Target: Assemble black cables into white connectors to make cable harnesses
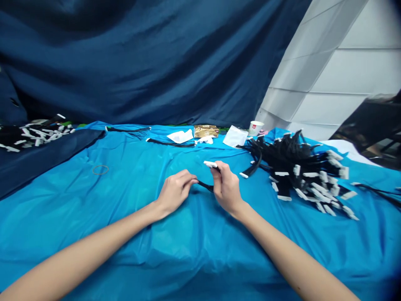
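Observation:
A black wire harness (205,185) with a white connector (210,164) is held between my two hands above the blue sheet. My right hand (227,188) is closed around the wires close to the connector, which sticks out past the fingers to the upper left. Thumb and fingertips of my left hand (177,190) pinch the other part of the same harness. A short stretch of black wire shows between the hands. Whatever lies inside the left fingers is hidden.
To the right lies a large pile of black harnesses (291,154) with white connectors; another pile (37,136) sits far left. At the back are a gold packet (206,131), a paper cup (255,128) and white papers (235,136). A rubber band (100,169) lies left.

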A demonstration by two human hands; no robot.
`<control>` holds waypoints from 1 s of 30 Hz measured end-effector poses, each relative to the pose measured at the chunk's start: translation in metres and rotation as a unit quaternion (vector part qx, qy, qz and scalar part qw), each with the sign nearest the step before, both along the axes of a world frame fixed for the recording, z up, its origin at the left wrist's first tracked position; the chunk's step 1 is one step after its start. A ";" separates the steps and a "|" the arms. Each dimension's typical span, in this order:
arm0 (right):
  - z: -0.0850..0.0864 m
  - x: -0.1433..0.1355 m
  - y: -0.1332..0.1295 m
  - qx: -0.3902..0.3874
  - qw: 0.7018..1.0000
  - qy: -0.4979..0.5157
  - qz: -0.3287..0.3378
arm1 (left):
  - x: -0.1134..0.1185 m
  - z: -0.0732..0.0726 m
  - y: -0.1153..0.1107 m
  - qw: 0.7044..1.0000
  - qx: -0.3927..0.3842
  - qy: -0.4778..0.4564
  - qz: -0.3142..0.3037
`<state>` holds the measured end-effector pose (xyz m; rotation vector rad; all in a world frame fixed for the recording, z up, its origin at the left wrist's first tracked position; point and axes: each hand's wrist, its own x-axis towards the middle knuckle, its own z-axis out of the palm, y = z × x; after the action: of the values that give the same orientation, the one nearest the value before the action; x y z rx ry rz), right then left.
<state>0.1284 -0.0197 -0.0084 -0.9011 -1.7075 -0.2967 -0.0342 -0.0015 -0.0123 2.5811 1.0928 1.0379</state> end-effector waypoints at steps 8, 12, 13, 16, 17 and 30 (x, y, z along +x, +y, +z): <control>0.002 -0.003 -0.003 -0.169 0.978 0.123 0.019 | 0.006 0.010 -0.001 0.983 -0.049 -0.175 0.008; -0.004 -0.001 0.004 -0.314 0.932 0.166 0.071 | 0.007 0.015 -0.005 0.973 -0.106 -0.204 0.006; -0.005 -0.001 0.006 -0.332 0.925 0.166 0.084 | 0.007 0.016 -0.005 0.970 -0.120 -0.210 0.008; -0.007 -0.001 0.007 -0.353 0.918 0.153 0.095 | 0.005 0.015 -0.002 0.956 -0.170 -0.239 0.025; -0.007 -0.001 0.007 -0.354 0.918 0.152 0.091 | 0.004 0.015 -0.001 0.949 -0.191 -0.250 0.033; 0.014 0.000 0.004 -0.438 0.779 0.394 0.217 | -0.008 0.015 0.012 0.975 -0.073 -0.199 0.060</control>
<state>0.1281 -0.0154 0.0058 -1.0178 -1.1256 1.1470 -0.0422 0.0105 0.0026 2.0911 1.1742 1.3704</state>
